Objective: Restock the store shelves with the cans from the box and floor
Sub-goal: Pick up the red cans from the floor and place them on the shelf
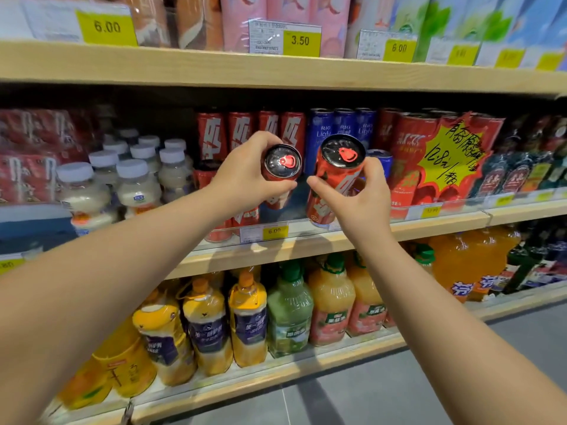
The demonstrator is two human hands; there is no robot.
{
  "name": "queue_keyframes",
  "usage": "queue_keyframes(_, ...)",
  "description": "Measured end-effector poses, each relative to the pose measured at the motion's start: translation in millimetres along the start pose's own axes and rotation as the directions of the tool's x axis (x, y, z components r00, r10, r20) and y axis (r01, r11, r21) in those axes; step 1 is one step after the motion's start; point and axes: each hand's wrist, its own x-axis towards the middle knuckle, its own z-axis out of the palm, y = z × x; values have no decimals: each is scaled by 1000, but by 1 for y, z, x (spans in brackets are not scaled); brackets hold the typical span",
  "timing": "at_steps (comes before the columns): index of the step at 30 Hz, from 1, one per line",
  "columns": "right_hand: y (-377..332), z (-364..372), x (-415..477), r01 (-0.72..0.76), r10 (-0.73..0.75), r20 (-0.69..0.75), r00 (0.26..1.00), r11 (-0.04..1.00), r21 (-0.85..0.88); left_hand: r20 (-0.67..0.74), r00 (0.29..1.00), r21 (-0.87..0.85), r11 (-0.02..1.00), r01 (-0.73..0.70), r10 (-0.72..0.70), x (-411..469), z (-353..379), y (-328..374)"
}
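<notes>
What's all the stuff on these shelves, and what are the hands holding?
Held cans: two, red with black tops; one in the left hand, one in the right hand.
Shelved red cans: several, middle shelf, at the back.
Blue cans: at least four, middle shelf, right of those.
White-capped bottles: many, pale, middle shelf, on the left.
Starburst sign: one, yellow and red, middle shelf, on the right.
Juice bottles: many, yellow, green, orange, bottom shelf.
Price tags: several, yellow, on shelf edges.
Pink cartons: several, top shelf.
Left hand: fingers round its can.
Right hand: fingers round its can.
</notes>
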Motion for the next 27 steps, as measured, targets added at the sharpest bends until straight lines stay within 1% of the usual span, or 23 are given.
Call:
queue_keyframes(2, 4, 0, 0, -13, 13, -18, 1000, 1000, 19, 24, 998, 53, 997, 49, -50, 3, 6, -3)
queue_keyframes(3, 6, 0, 0, -19, 20, -24, 1000, 999, 26, 31, 997, 116, 991, 63, -67, 5, 8, -5)
queue_keyframes(5, 11, 0, 0, -26, 27, -28, 999, 999, 31, 39, 998, 295, 955, 42, -56, 7, 12, -7)
queue_keyframes(7, 16, 0, 1, -33, 34, -28, 999, 999, 29, 61, 998, 399, 917, 5, -32, 10, 15, -7)
queue_keyframes(10, 21, 3, 2, -54, 54, -29, 998, 998, 17, 98, 995, 456, 889, -35, -11, 14, 18, -9)
queue_keyframes(14, 28, 8, 2, -87, 88, -23, 996, 996, 9, 113, 993, 519, 854, -34, -29, 18, 18, -13)
queue_keyframes(19, 32, 14, 5, -112, 112, -24, 993, 994, 7, 114, 993, 655, 754, -53, -29, 29, 23, -18)
queue_keyframes(24, 35, 20, 5, -136, 136, -9, 991, 991, 18, 102, 990, 643, 766, 8, -97, 37, 26, -25)
queue_keyframes(27, 38, 23, 7, -146, 146, -8, 989, 989, 18, 124, 986, 692, 722, -3, -115, 39, 28, -26)
